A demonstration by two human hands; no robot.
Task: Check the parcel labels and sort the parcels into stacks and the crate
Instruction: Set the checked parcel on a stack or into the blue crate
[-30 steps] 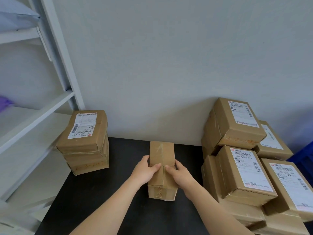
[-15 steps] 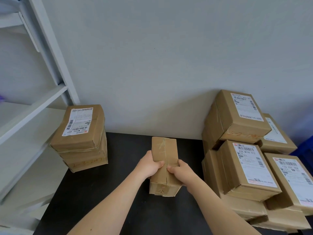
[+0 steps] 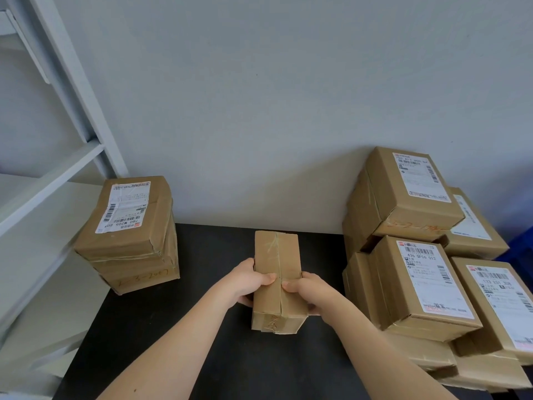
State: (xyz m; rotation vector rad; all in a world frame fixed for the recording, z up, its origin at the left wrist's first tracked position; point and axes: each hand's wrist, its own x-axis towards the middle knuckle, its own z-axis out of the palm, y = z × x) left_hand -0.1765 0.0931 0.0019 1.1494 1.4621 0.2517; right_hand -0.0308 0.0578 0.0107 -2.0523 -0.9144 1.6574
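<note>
A small brown cardboard parcel [image 3: 277,256] sits at the middle of the black table [image 3: 202,336], taped seam up, no label showing. My left hand [image 3: 250,282] grips its left side with the thumb on top. My right hand [image 3: 308,290] grips its right side the same way. To the left stands a short stack of parcels [image 3: 129,235]; its top box shows a white label. On the right a larger pile of labelled parcels [image 3: 418,255] leans against the wall.
A white shelving unit [image 3: 43,180] borders the table's left edge. The grey wall runs close behind the table. A blue crate [image 3: 519,249] peeks out at the far right behind the pile. Bare black table surface lies in front of the held parcel.
The held parcel has straightened from a slight tilt, and both hands have shifted a little on its sides. The camera has moved slightly.
</note>
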